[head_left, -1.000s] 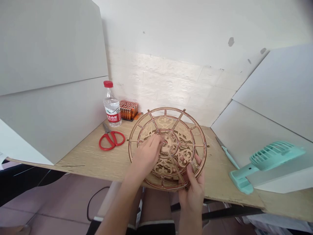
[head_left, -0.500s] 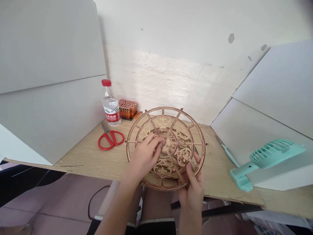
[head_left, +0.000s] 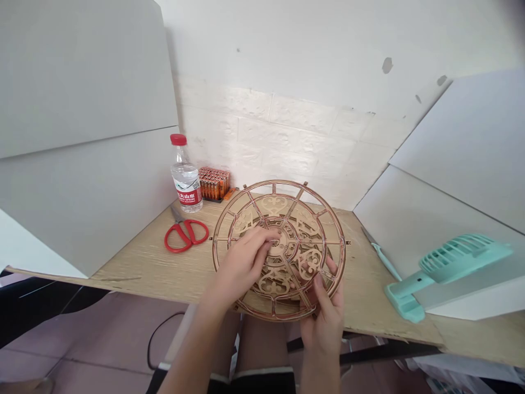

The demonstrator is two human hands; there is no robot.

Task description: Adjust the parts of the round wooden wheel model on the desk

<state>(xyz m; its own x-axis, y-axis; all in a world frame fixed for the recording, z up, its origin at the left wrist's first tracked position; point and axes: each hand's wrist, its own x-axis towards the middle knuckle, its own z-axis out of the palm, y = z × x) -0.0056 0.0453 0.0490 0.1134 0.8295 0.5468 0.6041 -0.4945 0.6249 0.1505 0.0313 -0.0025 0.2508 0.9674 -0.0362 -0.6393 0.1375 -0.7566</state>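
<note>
A round wooden openwork wheel (head_left: pixel 274 310) with spokes, scroll-shaped cut-outs and a layered hub is tilted up over the front part of the desk. My right hand (head_left: pixel 326 309) grips its lower right rim, thumb in front and fingers behind. Over the centre reaches my left hand (head_left: pixel 246 260), its thumb and fingertips drawn together at the hub (head_left: pixel 281 243). Whatever may be between those fingertips is too small to make out. The hand covers the left part of the hub.
Red-handled scissors (head_left: pixel 186 235) lie left of the wheel. Behind them stand a water bottle (head_left: pixel 186 180) and a block of orange batteries (head_left: pixel 214 184). On the right are a mint-green fan (head_left: pixel 447 268) and a knife with a teal handle (head_left: pixel 388 261). White panels (head_left: pixel 127 191) flank the desk.
Almost nothing differs. The left fingertips have shifted slightly at the hub, and the right hand keeps its grip on the rim.
</note>
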